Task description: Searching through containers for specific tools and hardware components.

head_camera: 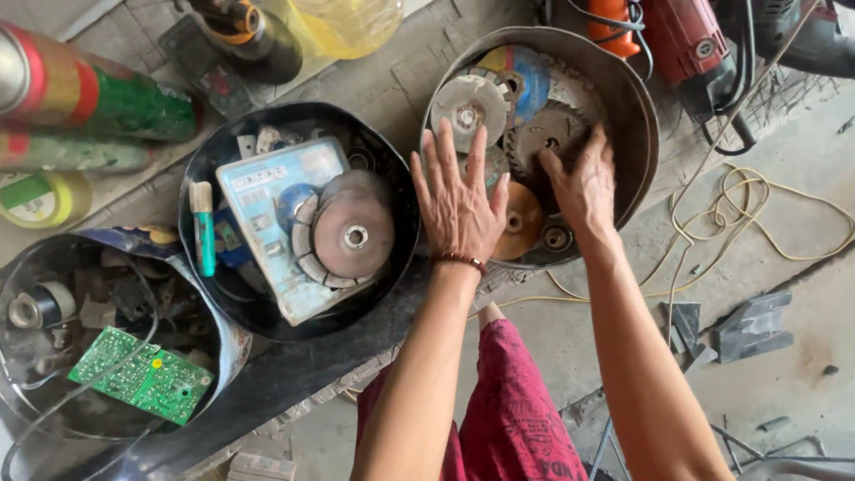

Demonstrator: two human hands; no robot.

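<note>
Metal basin point(637, 107) of grinding discs point(469, 107), left hand point(456, 200) fingers spread, right hand point(583, 183) touching toothed disc point(548, 134)

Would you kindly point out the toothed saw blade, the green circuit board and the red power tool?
toothed saw blade point(554, 134), head view, its face.
green circuit board point(142, 374), head view, its middle.
red power tool point(690, 44), head view, its body.

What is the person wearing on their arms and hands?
Both arms are bare, with no sleeves and no gloves. The left hand has a bracelet of dark reddish-brown beads around the wrist. The right hand shows no ring or band.
</note>
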